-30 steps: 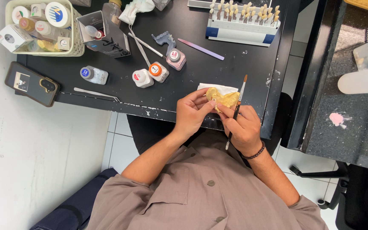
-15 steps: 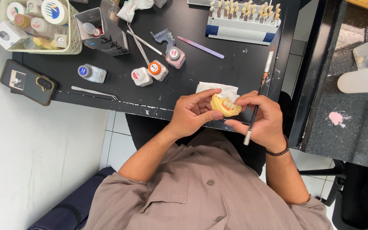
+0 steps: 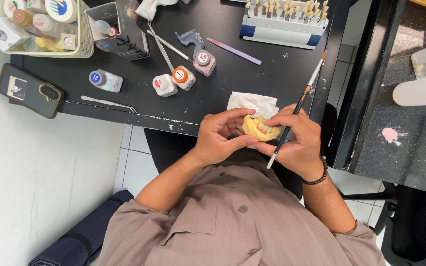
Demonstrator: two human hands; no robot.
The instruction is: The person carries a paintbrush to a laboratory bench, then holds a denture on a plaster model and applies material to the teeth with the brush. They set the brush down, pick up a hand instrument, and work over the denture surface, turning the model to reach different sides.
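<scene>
A yellow plaster dental model (image 3: 257, 128) with white teeth sits between both hands, just below the edge of the black desk (image 3: 213, 88). My left hand (image 3: 219, 138) cups it from the left, fingers curled around its base. My right hand (image 3: 297, 139) grips the model's right side with thumb and fingertips and also holds a thin paintbrush (image 3: 297, 106) that points up and to the right. A folded white tissue (image 3: 252, 104) lies on the desk directly above the model.
On the desk stand three small capped jars (image 3: 183, 76), a blue-capped bottle (image 3: 105, 80), metal tools (image 3: 107, 103), a purple file (image 3: 233, 50), a tooth shade guide (image 3: 284, 19), a basket of bottles (image 3: 45, 24) and a phone (image 3: 29, 90). A second counter (image 3: 410, 123) is at right.
The brush swung from pointing down to pointing up and right. Both hands closed tighter around the model, and my right hand moved from below it to its right side.
</scene>
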